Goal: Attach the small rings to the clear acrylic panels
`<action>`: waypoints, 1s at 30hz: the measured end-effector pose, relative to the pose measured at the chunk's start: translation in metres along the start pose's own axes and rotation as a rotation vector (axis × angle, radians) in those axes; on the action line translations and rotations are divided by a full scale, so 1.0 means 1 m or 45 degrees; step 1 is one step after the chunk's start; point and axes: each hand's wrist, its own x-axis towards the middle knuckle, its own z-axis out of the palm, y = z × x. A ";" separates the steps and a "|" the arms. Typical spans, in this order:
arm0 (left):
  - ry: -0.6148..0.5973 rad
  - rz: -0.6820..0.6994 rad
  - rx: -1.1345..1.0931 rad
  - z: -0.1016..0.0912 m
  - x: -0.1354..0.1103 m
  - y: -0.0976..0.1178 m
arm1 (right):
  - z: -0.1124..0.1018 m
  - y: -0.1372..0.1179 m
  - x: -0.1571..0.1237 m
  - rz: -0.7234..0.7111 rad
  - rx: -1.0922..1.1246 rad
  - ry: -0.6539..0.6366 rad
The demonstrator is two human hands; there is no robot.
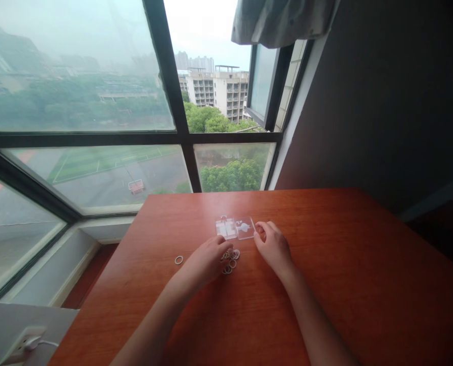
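Note:
A small clear plastic box [226, 229] lies opened out flat on the table, its lid [244, 228] on the right with a white figure on it. At the lid's right edge, the thumb and curled fingers of my right hand [275, 249] grip the box. My left hand [210, 256] reaches over a loose pile of pale rings [233, 263] just in front of the box. Its fingers are drawn together and bent down at the pile; their tips are partly hidden, so what they pinch does not show. One separate ring [178, 260] lies left of that hand.
The reddish-brown wooden table [348, 264] runs up to large dark-framed windows [184, 137] at the back. A dark wall [348, 112] stands on the right. At lower left, a wall socket [24, 345] has a white plug and cable.

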 end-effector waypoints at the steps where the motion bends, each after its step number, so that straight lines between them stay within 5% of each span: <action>1: 0.014 -0.005 0.021 -0.003 -0.002 0.000 | -0.001 0.000 0.000 -0.004 -0.009 0.000; 7: 0.069 -0.320 0.218 -0.032 -0.021 -0.027 | 0.001 0.000 -0.001 0.046 -0.149 -0.100; 12: -0.093 -0.614 0.145 -0.046 -0.038 -0.062 | 0.003 -0.006 -0.003 0.017 -0.151 -0.176; 16: -0.159 -0.702 0.123 -0.049 -0.040 -0.066 | 0.002 -0.007 -0.004 0.018 -0.107 -0.177; 24: -0.204 -0.408 0.118 -0.030 -0.026 -0.040 | -0.004 -0.009 -0.004 0.004 0.024 -0.110; 30: -0.131 -0.131 0.012 -0.019 -0.015 -0.011 | -0.011 -0.022 -0.011 -0.196 0.193 -0.425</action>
